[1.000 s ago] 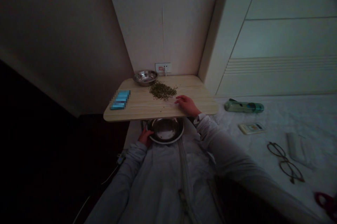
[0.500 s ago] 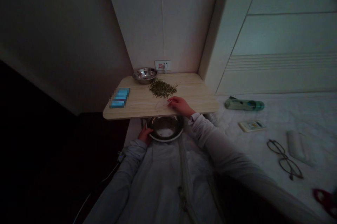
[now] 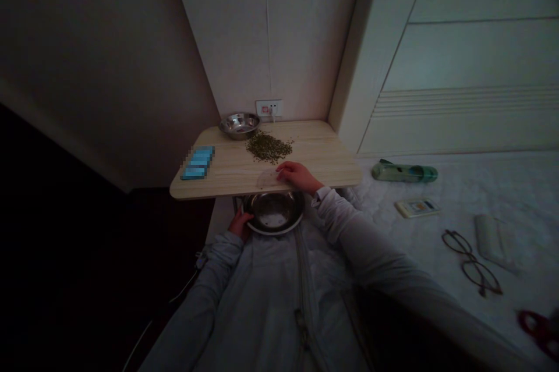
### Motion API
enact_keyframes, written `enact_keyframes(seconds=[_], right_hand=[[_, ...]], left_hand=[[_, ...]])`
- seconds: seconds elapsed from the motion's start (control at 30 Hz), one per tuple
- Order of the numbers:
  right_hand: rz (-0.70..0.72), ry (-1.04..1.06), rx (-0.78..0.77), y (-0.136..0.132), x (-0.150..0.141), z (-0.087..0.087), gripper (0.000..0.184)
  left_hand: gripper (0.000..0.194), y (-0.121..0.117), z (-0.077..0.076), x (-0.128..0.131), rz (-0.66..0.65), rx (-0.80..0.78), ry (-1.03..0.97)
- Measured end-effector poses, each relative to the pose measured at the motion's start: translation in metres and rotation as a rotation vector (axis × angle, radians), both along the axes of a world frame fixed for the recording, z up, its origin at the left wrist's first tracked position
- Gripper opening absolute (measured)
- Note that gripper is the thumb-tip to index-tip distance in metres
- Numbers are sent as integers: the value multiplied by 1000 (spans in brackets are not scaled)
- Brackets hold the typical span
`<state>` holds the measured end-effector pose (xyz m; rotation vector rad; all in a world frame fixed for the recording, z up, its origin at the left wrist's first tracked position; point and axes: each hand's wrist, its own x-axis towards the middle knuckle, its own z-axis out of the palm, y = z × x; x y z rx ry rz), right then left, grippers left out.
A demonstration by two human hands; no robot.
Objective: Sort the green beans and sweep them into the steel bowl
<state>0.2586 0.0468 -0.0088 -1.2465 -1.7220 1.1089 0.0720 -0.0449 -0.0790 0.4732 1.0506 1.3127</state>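
My left hand (image 3: 240,224) grips the rim of a steel bowl (image 3: 274,213) held just under the front edge of a small wooden table (image 3: 227,177). Something pale lies in the bowl's bottom. My right hand (image 3: 293,174) rests palm down on the table near its front edge, fingers together, beside a small pale patch (image 3: 266,178) of light grains. A pile of green beans (image 3: 267,147) lies behind the hand. A second steel bowl (image 3: 240,125) stands at the table's back.
A blurred blue object (image 3: 198,163) lies on the table's left. A wall socket (image 3: 268,108) is behind it. On the white bed to the right lie a green bottle (image 3: 404,172), a remote (image 3: 417,207), glasses (image 3: 471,261) and a red item (image 3: 539,328).
My right hand has slid left and toward the table's front edge, bringing pale grains along. The left hand and bowl stay under the edge.
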Motion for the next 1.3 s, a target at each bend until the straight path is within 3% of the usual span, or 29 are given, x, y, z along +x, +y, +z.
enact_keyframes(seconds=[0.17,0.37,0.5,0.67,1.3], right_hand=[[0,-9,-2,0,0,1,20],[-20,52,-2,6,2,-3,17],[-158,165,34,14,6,-6,18],[-295,40,123,19,11,-9,18],[-185,12,95,18,10,-14,15]], left_hand=[[51,5,-9,-2,-4,4,-1],[53,-1,-5,-5,-37,19,19],[53,1,-10,-7,-54,32,38],[55,3,-15,-10,-57,28,44],[57,1,-8,-4,-50,50,17]])
